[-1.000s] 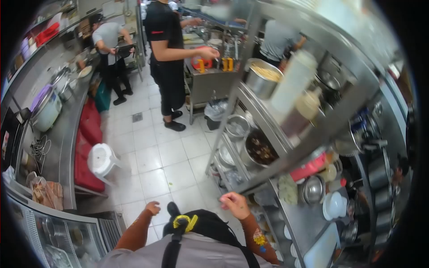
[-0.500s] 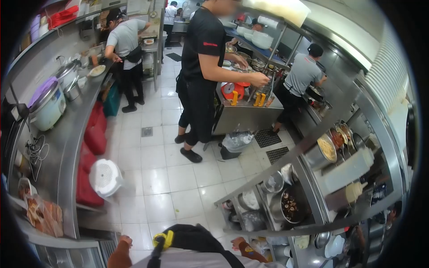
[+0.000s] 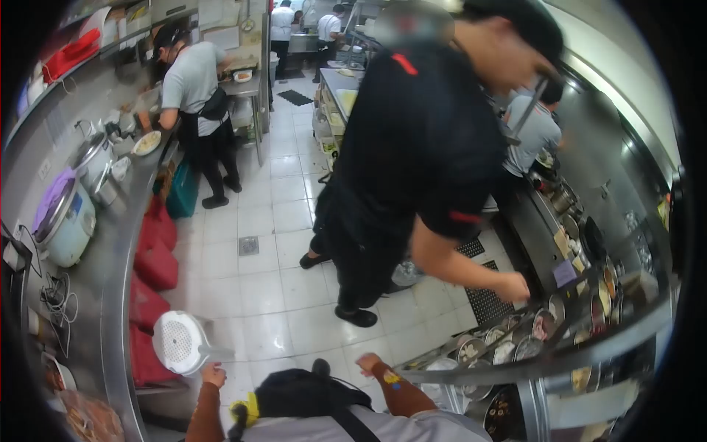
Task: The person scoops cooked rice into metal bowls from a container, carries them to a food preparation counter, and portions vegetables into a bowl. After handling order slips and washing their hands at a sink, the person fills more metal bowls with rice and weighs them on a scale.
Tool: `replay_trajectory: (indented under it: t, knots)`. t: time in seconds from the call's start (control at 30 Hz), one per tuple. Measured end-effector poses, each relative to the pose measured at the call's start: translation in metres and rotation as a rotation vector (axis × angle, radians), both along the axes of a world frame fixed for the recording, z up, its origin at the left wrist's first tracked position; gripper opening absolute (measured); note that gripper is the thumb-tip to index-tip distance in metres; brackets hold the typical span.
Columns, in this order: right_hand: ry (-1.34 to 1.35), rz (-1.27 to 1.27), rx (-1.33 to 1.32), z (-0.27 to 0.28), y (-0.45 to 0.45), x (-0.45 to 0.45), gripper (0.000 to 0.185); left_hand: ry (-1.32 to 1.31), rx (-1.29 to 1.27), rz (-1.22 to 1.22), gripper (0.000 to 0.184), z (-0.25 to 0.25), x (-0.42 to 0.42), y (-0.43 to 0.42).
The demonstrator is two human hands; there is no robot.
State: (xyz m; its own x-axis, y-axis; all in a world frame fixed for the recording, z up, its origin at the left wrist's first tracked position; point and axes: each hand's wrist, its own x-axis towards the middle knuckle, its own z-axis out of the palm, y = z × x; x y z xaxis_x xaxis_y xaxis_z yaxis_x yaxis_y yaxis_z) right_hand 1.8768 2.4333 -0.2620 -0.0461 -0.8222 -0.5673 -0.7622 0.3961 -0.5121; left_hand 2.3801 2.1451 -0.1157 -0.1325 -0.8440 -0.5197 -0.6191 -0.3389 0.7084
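Observation:
My left hand [image 3: 213, 374] hangs low beside the white stool [image 3: 180, 342], its fingers loosely curled near the stool's edge; whether they touch it I cannot tell. My right hand [image 3: 370, 364] is raised in front of me over the tiled floor [image 3: 294, 331], with fingers bent together and nothing visible in them. Close ahead, a person in black [image 3: 427, 147] leans to the right, one arm reaching toward the metal rack [image 3: 530, 401] with pans and bowls.
Along the left runs a steel counter [image 3: 121, 295] with a rice cooker [image 3: 68, 228] and red containers [image 3: 155, 254] under it. A person in grey [image 3: 193, 81] works there. Another person in grey [image 3: 532, 129] stands at the right-hand cooking line.
The person in black has come much closer and leans to the right. The view has shifted along the aisle. My hands have risen in view, the left one now beside the stool.

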Motion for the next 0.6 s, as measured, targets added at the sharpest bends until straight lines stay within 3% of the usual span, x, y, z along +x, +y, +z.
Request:
replay_trajectory:
  t: [0.07,0.1,0.17,0.2,0.23,0.3,0.33,0.37,0.43,0.47,0.6]
  knots:
    - [-0.140,-0.170,0.107,0.017,-0.066,-0.018,0.026,-0.022,0.078,0.002,0.042,0.003,-0.008,-0.014]
    - [-0.258,-0.353,0.276,0.053,-0.104,-0.021,0.025,-0.029,0.111,-0.007,0.044,0.001,-0.016,-0.028]
    - [-0.354,-0.759,0.200,0.114,-0.151,-0.011,0.022,-0.098,0.122,-0.058,0.042,-0.031,-0.011,-0.046]
    - [-0.348,-0.720,0.229,0.107,-0.171,-0.015,0.023,-0.112,0.124,-0.073,0.042,-0.047,-0.002,-0.053]
    - [-0.344,-0.685,0.256,0.094,-0.189,-0.019,0.023,-0.200,0.089,-0.359,0.043,-0.067,0.016,-0.061]
    - [-0.318,-0.572,0.318,0.080,-0.228,-0.028,0.025,-0.810,-0.083,-1.316,0.039,-0.083,0.018,-0.094]
    - [-0.311,-0.530,0.298,0.062,-0.244,-0.032,0.025,-0.845,-0.074,-1.365,0.039,-0.086,0.014,-0.109]
    - [-0.301,-0.490,0.278,0.046,-0.261,-0.037,0.026,-0.816,0.015,-1.208,0.039,-0.090,0.004,-0.126]
    - [-0.287,-0.591,0.300,0.079,-0.298,-0.039,0.026,-0.769,0.086,-1.032,0.039,-0.094,-0.019,-0.180]
    - [-0.235,-0.459,0.211,0.073,-0.307,-0.047,0.027,-0.761,0.092,-1.021,0.039,-0.095,-0.028,-0.214]
    - [0.026,-0.016,-0.071,0.033,-0.335,-0.075,0.031,-0.859,0.015,-1.256,0.040,-0.085,-0.073,-0.372]
